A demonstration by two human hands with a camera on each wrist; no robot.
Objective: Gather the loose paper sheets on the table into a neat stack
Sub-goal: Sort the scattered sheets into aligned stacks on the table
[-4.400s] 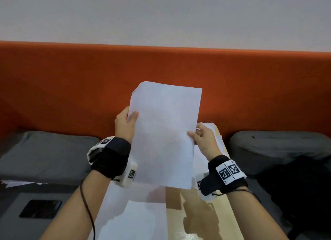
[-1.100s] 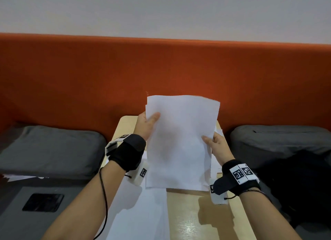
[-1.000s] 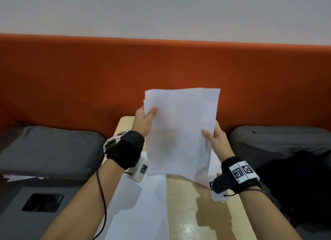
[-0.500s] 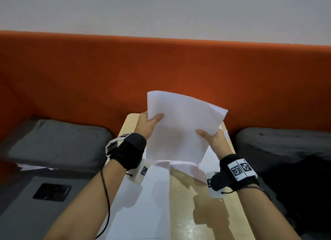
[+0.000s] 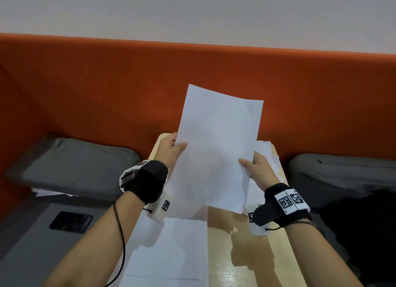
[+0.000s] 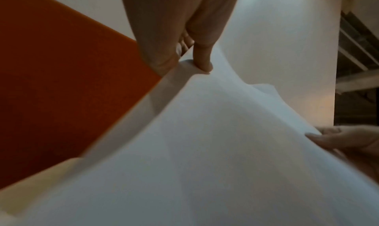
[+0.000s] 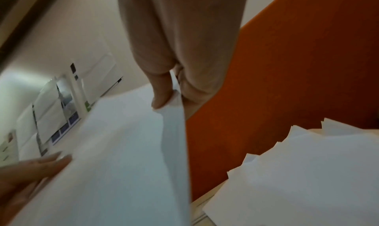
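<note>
Grey cushion, left: a grey cushion [image 5: 72,166] was seen against the orange backrest [image 5: 107,83], beside the worktop [image 5: 227,254].
Left hand: the left hand [image 5: 170,150] was raised above the worktop, its grip clamped on the left edge of the held sheets [image 5: 216,149], with the thumb laid on the near face and the fingers hidden behind.
Held sheets: a few white sheets were held upright and tilted slightly to the right, clear of the worktop, one hand at each side edge; a second layer of paper was shown behind the front sheet in the wrist views.
Right hand: the right hand [image 5: 260,169] was closed in a pinch on the right edge of the held sheets, the thumb in front.
Loose sheets, near: white sheets [image 5: 171,254] were left flat on the worktop's near left part.
Loose pile, far right: an untidy pile of sheets [image 5: 269,156] was left at the worktop's far right corner, behind the right hand.
Right cushion: another grey cushion [image 5: 342,175] was seen beyond the worktop.
</note>
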